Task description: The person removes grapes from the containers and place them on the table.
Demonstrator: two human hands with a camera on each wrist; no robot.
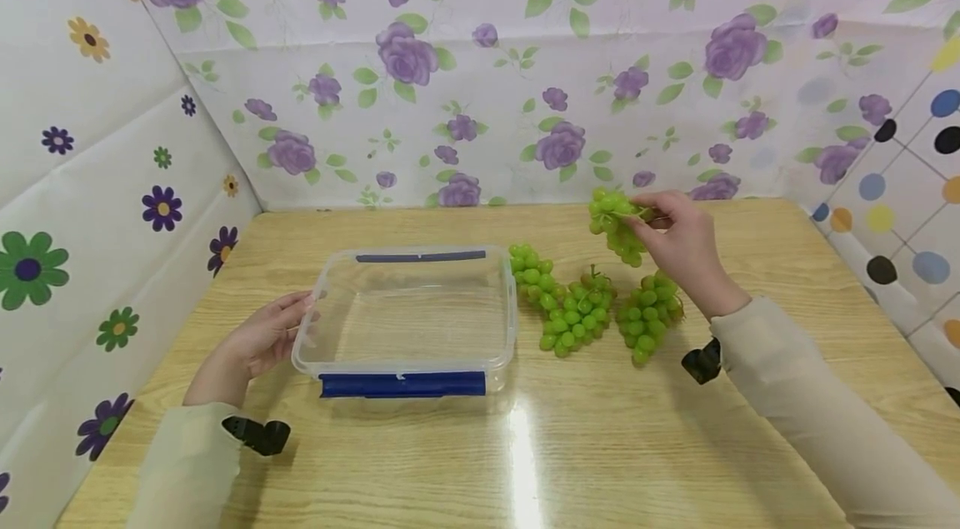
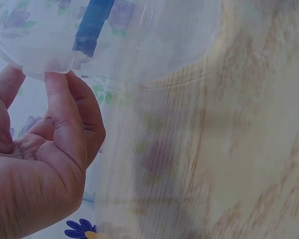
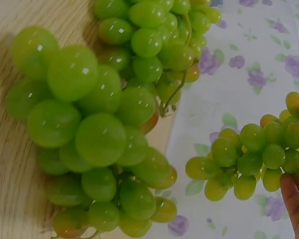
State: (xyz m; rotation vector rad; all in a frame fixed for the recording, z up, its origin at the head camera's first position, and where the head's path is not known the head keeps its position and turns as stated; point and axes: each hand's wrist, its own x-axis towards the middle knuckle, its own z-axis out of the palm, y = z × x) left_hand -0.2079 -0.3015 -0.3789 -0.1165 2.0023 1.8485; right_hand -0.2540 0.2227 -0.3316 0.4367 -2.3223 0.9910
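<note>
My right hand (image 1: 678, 237) pinches a bunch of green grapes (image 1: 617, 221) by its stem and holds it above the back of the table. In the right wrist view the held grapes (image 3: 259, 154) hang at the right, with only part of the hand (image 3: 295, 201) visible. At the left side of a clear plastic container (image 1: 405, 374) with blue clips, my left hand (image 1: 266, 337) grips the rim between thumb and fingers. The left wrist view shows these fingers (image 2: 62, 109) at the container's edge (image 2: 154, 64). The container stands lidless, with nothing visible inside.
Between the container and my right arm, more green grapes (image 1: 576, 314) lie on the wooden table (image 1: 600, 446); a separate bunch (image 1: 647, 316) sits right of them. A flowered cloth (image 1: 480, 121) covers the wall behind, and patterned sheets flank both sides.
</note>
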